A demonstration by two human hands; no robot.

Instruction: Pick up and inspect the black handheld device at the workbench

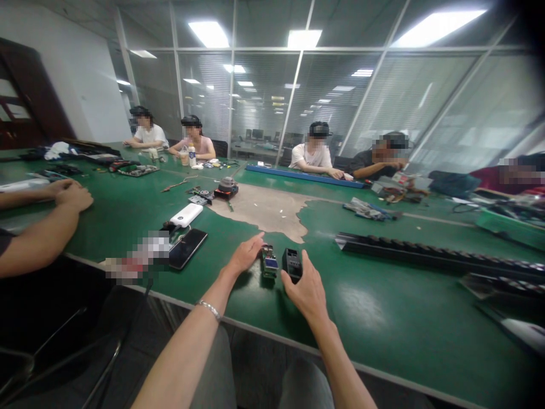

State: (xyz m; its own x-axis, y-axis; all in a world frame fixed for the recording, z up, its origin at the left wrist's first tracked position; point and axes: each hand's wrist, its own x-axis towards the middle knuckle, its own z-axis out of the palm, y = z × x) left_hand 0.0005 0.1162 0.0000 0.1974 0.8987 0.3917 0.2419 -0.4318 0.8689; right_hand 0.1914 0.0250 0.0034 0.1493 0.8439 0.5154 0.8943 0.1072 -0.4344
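"Gripping anything with that right hand [307, 287]?"

"Yep, a black plastic housing [293, 264], thumb on one side, fingers on the other. Can't tell if it's lifted or resting."

"And the left hand [247, 254]?"

"Looks open, fingers stretched out by the left edge of a small circuit board [269, 262] with a blue screen. Can't tell if they're touching it tbh. So the board sits between the hands, housing just to its right."

"What else is around them?"

"Beyond the fingertips, a big brown patch [266, 207] on the green tabletop [353, 307]. Left of the left hand, a dark phone [188, 249], with a white power bank [186, 216] just past it. Off to the right of the right hand, a long black rail [426, 253]."

"Anyone else there?"

"Yeah, a neighbour's clasped hands [74, 196] well left of both, plus people [309, 156] seated across the table."
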